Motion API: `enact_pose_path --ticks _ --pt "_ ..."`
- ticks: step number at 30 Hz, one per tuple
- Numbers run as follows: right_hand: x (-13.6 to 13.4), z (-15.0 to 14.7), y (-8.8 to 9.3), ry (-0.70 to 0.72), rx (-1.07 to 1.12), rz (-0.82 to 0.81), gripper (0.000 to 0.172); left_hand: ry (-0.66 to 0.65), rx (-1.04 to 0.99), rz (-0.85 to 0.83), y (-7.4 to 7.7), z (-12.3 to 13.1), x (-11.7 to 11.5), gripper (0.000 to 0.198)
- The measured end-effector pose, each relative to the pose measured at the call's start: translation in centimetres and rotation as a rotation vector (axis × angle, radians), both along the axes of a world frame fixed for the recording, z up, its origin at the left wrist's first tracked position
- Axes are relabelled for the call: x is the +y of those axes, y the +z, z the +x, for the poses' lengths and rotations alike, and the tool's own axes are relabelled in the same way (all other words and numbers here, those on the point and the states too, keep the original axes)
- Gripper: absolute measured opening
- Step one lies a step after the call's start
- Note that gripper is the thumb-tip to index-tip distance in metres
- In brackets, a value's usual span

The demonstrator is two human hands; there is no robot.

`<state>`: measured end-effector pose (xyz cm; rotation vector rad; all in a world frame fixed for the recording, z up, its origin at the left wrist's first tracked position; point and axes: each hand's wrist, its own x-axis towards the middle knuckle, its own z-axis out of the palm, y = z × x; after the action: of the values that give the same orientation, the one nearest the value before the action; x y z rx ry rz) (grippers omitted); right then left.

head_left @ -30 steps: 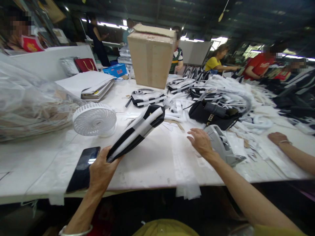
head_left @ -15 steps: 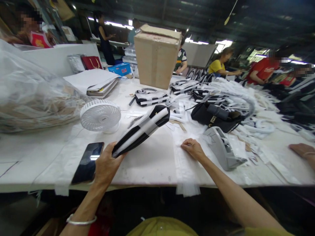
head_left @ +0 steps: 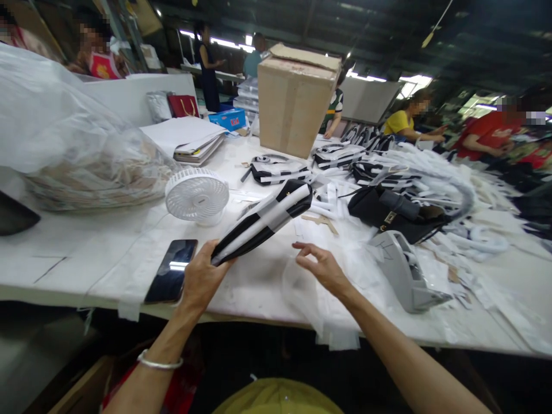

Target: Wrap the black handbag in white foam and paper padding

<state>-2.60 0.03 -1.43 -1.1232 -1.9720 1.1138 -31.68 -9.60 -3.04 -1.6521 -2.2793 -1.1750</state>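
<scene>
My left hand [head_left: 204,279] is closed around the near end of a black handbag [head_left: 263,221] with white wrapping strips along it. The handbag is held tilted above the table, its far end up and to the right. Pinched in my right hand [head_left: 323,267] is the edge of a thin translucent plastic sheet [head_left: 302,290], lifted off the table; part of it hangs over the front edge. A grey tape dispenser [head_left: 403,276] stands right of that hand. Beside my left hand lies a dark phone [head_left: 172,270].
A white fan [head_left: 197,195] stands behind the phone. Farther back are a cardboard box [head_left: 297,103], a paper stack [head_left: 190,135] and wrapped black bags [head_left: 280,171]. An unwrapped black handbag [head_left: 388,215] lies behind the dispenser. A large clear plastic bag [head_left: 77,132] fills the left. Several people work beyond.
My right hand has risen and moved left, lifting the plastic sheet's edge from the table. The handbag stays in my left hand. The view has shifted left; the hand at far right is gone.
</scene>
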Motion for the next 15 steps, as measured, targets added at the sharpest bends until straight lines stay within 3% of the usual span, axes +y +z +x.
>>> enact_pose_path --ticks 3,6,8,12,15 --pt "-2.8 -3.3 -2.4 0.265 -0.082 0.031 0.013 0.001 -0.027 -0.015 -0.1 -0.1 0.0 0.038" --pt "-3.7 -4.0 -3.5 0.416 -0.213 0.116 0.01 -0.01 -0.054 -0.019 0.0 -0.2 -0.1 0.038" --pt "-3.4 -3.6 -3.6 0.329 -0.241 0.154 0.016 -0.011 -0.064 -0.014 0.0 -0.2 -0.2 0.037" --pt "-2.1 -3.6 -4.7 -0.06 -0.485 0.301 0.051 -0.013 -0.064 0.018 -0.3 -0.2 -0.2 0.037" --pt "-1.3 -5.4 -6.1 -0.031 -0.648 0.364 0.071 -0.018 -0.053 0.049 -0.7 -0.2 -0.1 0.038"
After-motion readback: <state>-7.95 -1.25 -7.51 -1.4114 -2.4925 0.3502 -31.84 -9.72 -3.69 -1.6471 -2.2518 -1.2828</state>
